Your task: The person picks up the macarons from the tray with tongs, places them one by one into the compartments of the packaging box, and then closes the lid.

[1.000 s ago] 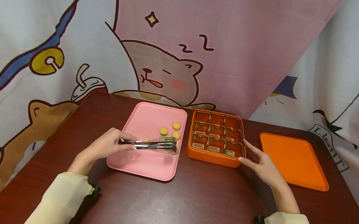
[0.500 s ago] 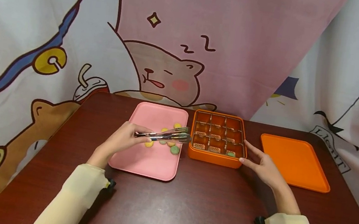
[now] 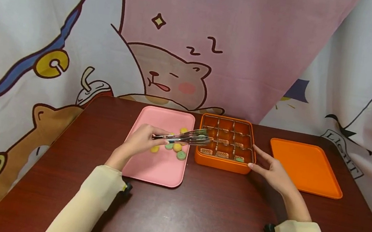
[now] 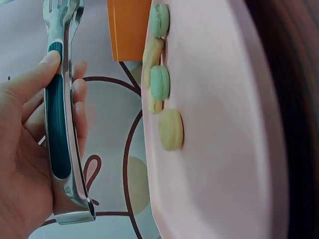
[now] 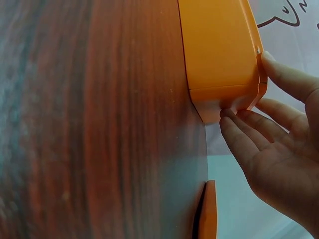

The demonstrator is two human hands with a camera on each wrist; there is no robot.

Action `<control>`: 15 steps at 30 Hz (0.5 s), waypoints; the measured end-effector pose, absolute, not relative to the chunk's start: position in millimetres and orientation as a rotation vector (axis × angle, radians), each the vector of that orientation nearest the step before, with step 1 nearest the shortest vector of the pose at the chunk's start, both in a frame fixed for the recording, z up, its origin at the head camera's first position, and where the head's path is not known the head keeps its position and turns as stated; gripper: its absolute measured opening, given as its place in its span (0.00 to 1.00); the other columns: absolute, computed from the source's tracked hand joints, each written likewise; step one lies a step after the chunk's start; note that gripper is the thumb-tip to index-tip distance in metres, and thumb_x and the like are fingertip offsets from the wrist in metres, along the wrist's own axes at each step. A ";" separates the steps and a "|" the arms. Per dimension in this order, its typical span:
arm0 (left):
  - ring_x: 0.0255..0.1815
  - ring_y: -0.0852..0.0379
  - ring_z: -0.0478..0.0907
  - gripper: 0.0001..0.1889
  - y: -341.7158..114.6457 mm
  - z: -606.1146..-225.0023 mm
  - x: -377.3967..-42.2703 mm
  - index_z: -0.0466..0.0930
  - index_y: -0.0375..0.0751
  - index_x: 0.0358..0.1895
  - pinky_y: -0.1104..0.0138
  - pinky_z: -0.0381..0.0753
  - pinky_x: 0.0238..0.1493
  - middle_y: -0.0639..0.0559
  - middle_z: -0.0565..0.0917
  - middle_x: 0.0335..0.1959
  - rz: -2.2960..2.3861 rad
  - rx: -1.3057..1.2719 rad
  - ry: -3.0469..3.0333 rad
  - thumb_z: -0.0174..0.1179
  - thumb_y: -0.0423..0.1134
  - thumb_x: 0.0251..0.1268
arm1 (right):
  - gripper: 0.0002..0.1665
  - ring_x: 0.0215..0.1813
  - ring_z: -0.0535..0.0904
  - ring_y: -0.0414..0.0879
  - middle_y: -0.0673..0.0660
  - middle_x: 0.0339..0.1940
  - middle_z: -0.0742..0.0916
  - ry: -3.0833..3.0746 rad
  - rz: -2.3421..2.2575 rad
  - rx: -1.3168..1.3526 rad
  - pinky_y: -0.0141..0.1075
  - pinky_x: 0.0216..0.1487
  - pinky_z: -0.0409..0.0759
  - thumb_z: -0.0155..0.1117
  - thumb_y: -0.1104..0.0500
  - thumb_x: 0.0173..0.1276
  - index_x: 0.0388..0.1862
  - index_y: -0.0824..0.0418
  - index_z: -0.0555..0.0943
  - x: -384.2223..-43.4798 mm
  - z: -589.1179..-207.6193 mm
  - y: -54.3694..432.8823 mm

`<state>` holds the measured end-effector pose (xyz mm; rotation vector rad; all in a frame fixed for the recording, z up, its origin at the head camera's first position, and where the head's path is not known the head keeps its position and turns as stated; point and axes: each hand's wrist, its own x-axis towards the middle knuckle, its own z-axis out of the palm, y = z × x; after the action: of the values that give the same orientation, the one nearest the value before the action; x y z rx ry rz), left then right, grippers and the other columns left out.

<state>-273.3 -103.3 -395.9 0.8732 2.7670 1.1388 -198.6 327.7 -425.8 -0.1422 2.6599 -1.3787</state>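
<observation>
My left hand (image 3: 143, 140) grips a pair of metal tongs (image 4: 61, 119) with dark green handle inlays. In the head view the tongs' tips reach over the left edge of an orange box (image 3: 222, 164); a greenish round thing, seemingly a macaron, shows between them. The box has a clear insert of several compartments, and a green macaron (image 3: 239, 159) lies in the front right one. My right hand (image 3: 271, 173) holds the box's front right corner, thumb at the rim, fingers along the side. Yellow macarons (image 3: 155, 149) and green macarons (image 3: 181, 155) lie on a pink tray (image 3: 154, 170).
An orange flat tray or lid (image 3: 306, 167) lies right of the box on the dark red-brown wooden table (image 3: 194, 211). Behind the table hangs a printed curtain (image 3: 252, 42). Pink tray and box stand side by side, a narrow gap between them.
My left hand has carried the tongs right and slightly away, from above the pink tray to over the box's left edge. The right hand stays at the box's corner.
</observation>
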 end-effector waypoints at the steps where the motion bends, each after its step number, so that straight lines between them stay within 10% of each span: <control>1: 0.29 0.60 0.73 0.15 -101.5 -395.7 -273.5 0.87 0.44 0.53 0.71 0.69 0.26 0.48 0.90 0.43 1.142 0.890 2.763 0.68 0.39 0.63 | 0.46 0.80 0.46 0.71 0.69 0.81 0.57 2.660 -1.378 -0.143 0.73 0.70 0.48 0.64 0.52 0.72 0.82 0.56 0.53 -198.5 -425.9 327.7; 15: 0.26 0.59 0.72 0.15 -79.0 -394.2 -278.6 0.88 0.42 0.52 0.72 0.67 0.26 0.49 0.90 0.42 1.100 0.922 2.764 0.69 0.40 0.62 | 0.46 0.80 0.49 0.70 0.70 0.80 0.59 2.651 -1.389 -0.143 0.72 0.71 0.50 0.64 0.53 0.72 0.82 0.57 0.52 -198.1 -424.4 326.3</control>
<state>-278.6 -79.0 -394.2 0.9215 2.7641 1.1004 -198.1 326.3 -424.4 -0.1426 2.6508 -1.3887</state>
